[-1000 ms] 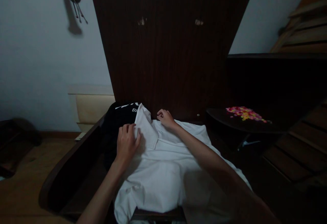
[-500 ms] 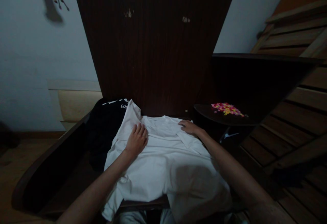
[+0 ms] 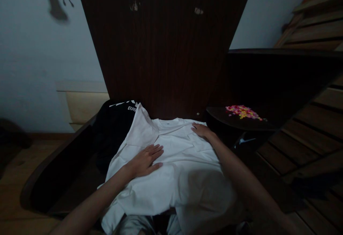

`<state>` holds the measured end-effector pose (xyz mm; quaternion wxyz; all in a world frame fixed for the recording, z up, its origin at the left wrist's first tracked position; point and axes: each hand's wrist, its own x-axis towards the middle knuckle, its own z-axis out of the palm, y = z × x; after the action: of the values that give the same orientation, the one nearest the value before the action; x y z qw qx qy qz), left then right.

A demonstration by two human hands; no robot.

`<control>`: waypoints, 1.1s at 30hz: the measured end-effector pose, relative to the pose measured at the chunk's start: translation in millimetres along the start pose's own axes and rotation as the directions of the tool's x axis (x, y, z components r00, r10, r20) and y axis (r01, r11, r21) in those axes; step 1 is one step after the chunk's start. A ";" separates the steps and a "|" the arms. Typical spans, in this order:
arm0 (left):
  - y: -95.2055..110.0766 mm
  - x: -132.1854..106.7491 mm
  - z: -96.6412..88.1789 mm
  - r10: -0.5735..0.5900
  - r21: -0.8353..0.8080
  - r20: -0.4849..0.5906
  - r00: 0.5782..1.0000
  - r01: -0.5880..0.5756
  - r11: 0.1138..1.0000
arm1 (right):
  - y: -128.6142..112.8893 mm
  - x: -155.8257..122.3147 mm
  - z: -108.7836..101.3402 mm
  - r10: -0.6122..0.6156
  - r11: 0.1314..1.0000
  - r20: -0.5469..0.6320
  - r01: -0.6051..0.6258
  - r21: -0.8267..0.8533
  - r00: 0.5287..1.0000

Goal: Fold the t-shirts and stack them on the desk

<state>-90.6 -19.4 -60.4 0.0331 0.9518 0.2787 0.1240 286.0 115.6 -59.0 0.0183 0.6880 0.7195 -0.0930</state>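
Note:
A white T-shirt [image 3: 174, 170] lies spread over a dark wooden surface [image 3: 53, 177] in front of me. My left hand [image 3: 146, 160] rests flat on the shirt's left middle, fingers stretched out and pointing right. My right hand [image 3: 200, 130] lies flat near the shirt's upper right shoulder, fingers extended. The shirt's left sleeve [image 3: 140, 127] sticks up toward the back. A black garment with white lettering [image 3: 115, 124] lies under and left of the white shirt.
A dark wooden wardrobe panel [image 3: 166, 49] stands straight ahead. To the right a small dark shelf [image 3: 219, 117] carries a heap of pink and yellow bits [image 3: 242, 111]. Wooden stair steps [image 3: 308, 127] rise at right. A pale wall [image 3: 34, 56] with hanging utensils is at left.
My left hand slid down from the collar area to the shirt's middle and flattened. My right hand moved from the collar to the right shoulder. The shirt has been spread out flatter.

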 end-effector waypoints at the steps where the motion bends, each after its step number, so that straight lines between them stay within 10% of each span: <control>1: -0.6 -1.8 -1.0 -0.008 -0.018 0.036 0.999 0.009 1.000 | -0.6 -0.5 0.0 0.004 1.000 -0.009 -0.004 0.005 1.000; 13: 12.4 -8.4 -3.3 0.107 -0.113 0.166 0.980 -0.089 0.990 | -49.4 -50.2 7.8 -0.351 0.927 -0.136 0.364 0.093 0.927; 21: 37.5 -6.8 -15.1 0.098 -0.102 0.116 0.988 -0.086 0.991 | -75.9 -56.7 1.5 -0.321 0.947 -0.041 0.322 0.005 0.946; 27: -10.6 43.2 -33.4 -0.185 0.211 -0.173 0.967 0.220 0.952 | -116.6 -51.1 -0.3 -0.364 0.930 -0.161 0.367 -0.010 0.918; 33: -63.2 65.2 -45.9 -0.378 0.430 -0.227 0.898 0.440 0.788 | -146.7 -57.9 26.7 -0.293 0.943 -0.182 0.316 0.108 0.939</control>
<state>-82.2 68.6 -10.2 -0.1911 0.8374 0.5016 0.1034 140.7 48.9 -60.4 -0.1020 0.5731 0.8085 -0.0865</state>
